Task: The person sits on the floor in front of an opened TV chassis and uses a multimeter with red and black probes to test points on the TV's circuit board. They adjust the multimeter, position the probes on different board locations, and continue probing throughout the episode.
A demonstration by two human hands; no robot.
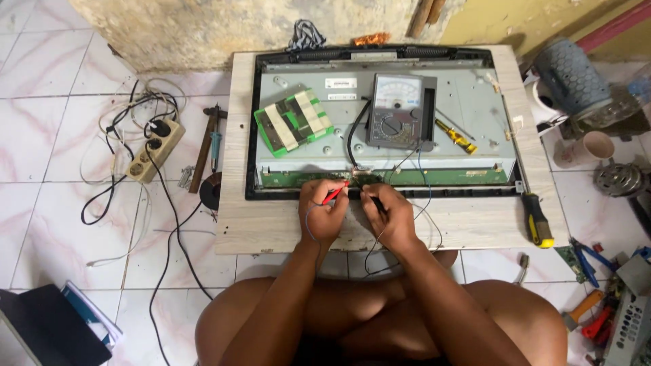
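White tiled floor, low wooden worktop (271,230) by a rough wall. On it lies an opened flat-panel screen (380,115), back up, w/ an analog multimeter (400,112) and a green circuit board (293,122) on top. Yellow-handled screwdriver (538,218) on the worktop's right edge. Left hand (322,210) has its grip pinched on the red probe (335,194); right hand (390,213) grips the black probe (377,203), both tips at the panel's bottom board strip.
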